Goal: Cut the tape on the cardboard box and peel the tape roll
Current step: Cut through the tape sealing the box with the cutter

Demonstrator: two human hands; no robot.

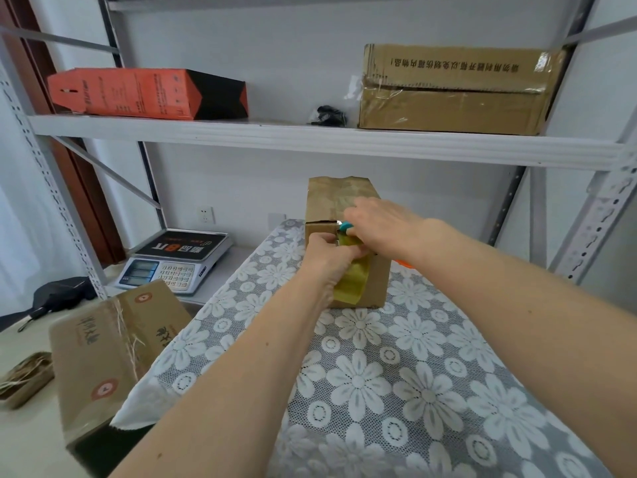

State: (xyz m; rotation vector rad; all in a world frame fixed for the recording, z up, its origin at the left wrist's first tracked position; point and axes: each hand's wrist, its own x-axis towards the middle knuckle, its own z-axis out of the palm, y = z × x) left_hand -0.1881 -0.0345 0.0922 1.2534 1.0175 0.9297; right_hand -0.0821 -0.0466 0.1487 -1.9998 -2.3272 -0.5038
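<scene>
Where the floral lace tablecloth (413, 374) covers the table at centre frame, a cardboard box (331, 205) stands on end, its near face toward the camera. A strip of yellowish tape (351, 281) runs down that face and hangs loose and wrinkled at the lower part. The left hand (325, 257) has its fingers curled against the box's near face, pinching the tape near the upper edge. The right hand (379, 219) is closed around a small cutter with a teal handle (345, 227), whose tip sits at the seam on the box's upper front edge. No tape roll can be identified with certainty.

Left of the table, a digital scale (172, 260) sits on the lower shelf, and a printed carton (113, 339) lies tilted at lower left. On the upper shelf (275, 132) are an orange-and-black box (138, 93) at upper left and a taped brown carton (455, 88) at upper right.
</scene>
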